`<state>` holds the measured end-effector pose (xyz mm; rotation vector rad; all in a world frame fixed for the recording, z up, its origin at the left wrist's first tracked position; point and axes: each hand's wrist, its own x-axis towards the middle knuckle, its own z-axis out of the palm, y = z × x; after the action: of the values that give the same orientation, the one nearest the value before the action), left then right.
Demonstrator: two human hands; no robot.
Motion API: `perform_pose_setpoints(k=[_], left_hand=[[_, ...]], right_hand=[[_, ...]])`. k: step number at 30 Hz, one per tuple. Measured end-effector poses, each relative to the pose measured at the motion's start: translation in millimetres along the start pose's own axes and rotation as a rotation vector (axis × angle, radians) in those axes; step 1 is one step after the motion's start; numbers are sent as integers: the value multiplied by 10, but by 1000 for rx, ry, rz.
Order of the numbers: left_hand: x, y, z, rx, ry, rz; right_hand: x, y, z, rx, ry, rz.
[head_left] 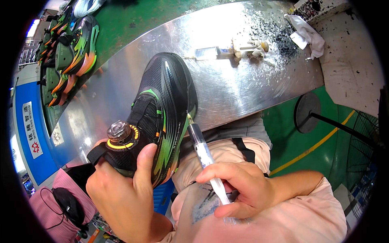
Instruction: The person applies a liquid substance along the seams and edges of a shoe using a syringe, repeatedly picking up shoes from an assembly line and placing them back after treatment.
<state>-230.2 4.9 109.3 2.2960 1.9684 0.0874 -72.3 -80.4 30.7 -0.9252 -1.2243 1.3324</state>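
My left hand (pixel 123 194) is closed around the ankle end of a black sneaker (pixel 150 93), thumb along its side. The shoe is tilted, toe pointing away from me, with green and orange streaks toward the sole. A clear round dial (pixel 119 131) ringed in yellow sits by its opening. In my right hand (pixel 239 188) is a slim syringe (pixel 204 152), its barrel between the fingers and the thumb near the plunger's end. The needle tip meets the shoe's side near the sole edge; whether it presses in I cannot tell.
On the metal table (pixel 227 97) lies a second syringe (pixel 212 53) with a crusted plunger, beside dark crumbs and a white cloth (pixel 306 36). More sneakers (pixel 83 48) stand on a rack at far left, above a blue panel (pixel 38 133). A black round disc on a pole (pixel 307 112) stands right.
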Motion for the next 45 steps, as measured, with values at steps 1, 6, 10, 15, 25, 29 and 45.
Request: perform_pose_setpoints(k=[1,6,10,15,25,29,45], left_hand=[[-23,-7,-28,-7,8,-19],[184,-207,92,-170,-87,-104],[496,-1008,299,-835,-191,-82],[1580,-430,383,-617,-52,261],[2839,1972,1332,-516,232,365],[2772,1866,1402,-1027,-23,351],[3513,151,1297,-1502,-128,-702]], right_hand=[[1,-15,22,-4,-21,0],[-10,61,-252,-73,43,-132],[97,158,-601,-99,237,-297],[172,592,-835,-147,346,-104],[-96,745,-874,-133,455,-42],[-71,741,-947,-140,437,-90],[56,933,-1052,-397,357,-308]])
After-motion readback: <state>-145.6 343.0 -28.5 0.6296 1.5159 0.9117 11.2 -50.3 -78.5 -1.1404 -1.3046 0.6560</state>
